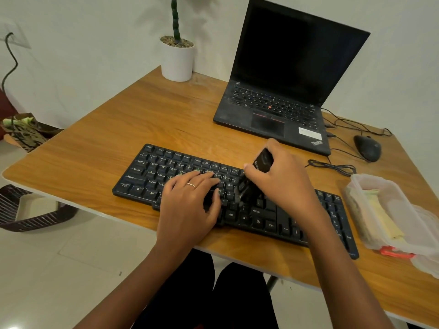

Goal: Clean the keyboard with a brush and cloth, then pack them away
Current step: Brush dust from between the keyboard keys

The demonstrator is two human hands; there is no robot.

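A black keyboard (152,176) lies across the wooden table (118,138), near its front edge. My right hand (282,179) grips a black brush (261,162) by its handle; the bristles press down on the keys around the middle of the keyboard. My left hand (190,200) rests flat on the keys just left of the brush, fingers spread, a ring on one finger. A clear plastic container (389,210) at the right holds a yellowish cloth (384,222).
An open black laptop (280,96) stands behind the keyboard. A black mouse (367,148) and loose cables (332,166) lie at the right. A white plant pot (177,59) sits at the back. A container lid (427,262) rests by the table's right edge.
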